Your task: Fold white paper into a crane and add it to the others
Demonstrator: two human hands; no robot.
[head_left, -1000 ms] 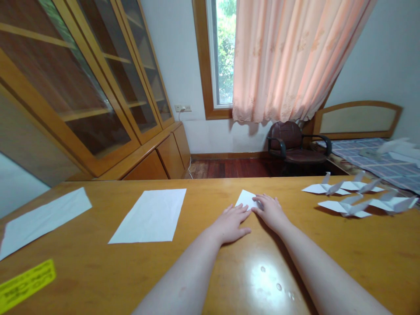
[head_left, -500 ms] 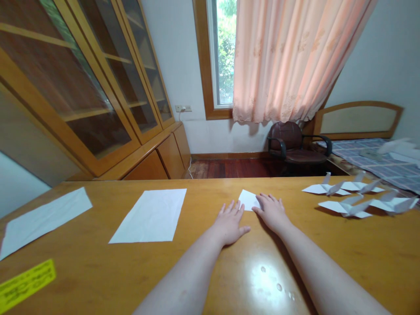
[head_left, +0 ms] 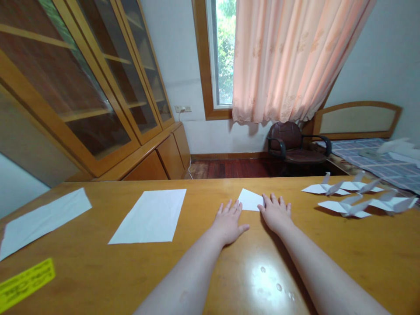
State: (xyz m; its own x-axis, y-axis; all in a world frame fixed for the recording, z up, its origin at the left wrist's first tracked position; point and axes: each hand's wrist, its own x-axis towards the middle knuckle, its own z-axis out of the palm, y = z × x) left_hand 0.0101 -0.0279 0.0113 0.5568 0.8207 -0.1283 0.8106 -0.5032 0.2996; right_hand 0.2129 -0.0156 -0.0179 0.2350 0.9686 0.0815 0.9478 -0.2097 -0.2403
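white paper takes centre stage on a wooden desk [head_left: 98,280], where a person's two bare hands bracket one small piece of paper [head_left: 251,200] lying flat between them. the left hand [head_left: 228,225] rests palm down, fingers fanned wide, its fingertips at the near left edge of the piece; the right hand [head_left: 278,213] lies just beside the opposite edge, also spread, its fingertips meeting the paper there. neither hand pinches or lifts anything, and how firmly they press cannot be told.

left of the grip, well apart, lies a larger white sheet [head_left: 149,216], with a longer sheet [head_left: 46,221] farther out and a yellow label [head_left: 28,282] nearer the body. right of the grip, four folded paper birds [head_left: 351,208] stand in two rows. beyond the hands sits a dark chair [head_left: 290,142].

for smoothing like this, the sound approach would seem to be one hand pinning an edge lightly while the other strokes outward with flat fingers, pressure even, corners kept square. a hard push from both sides could buckle the piece or make it slide.
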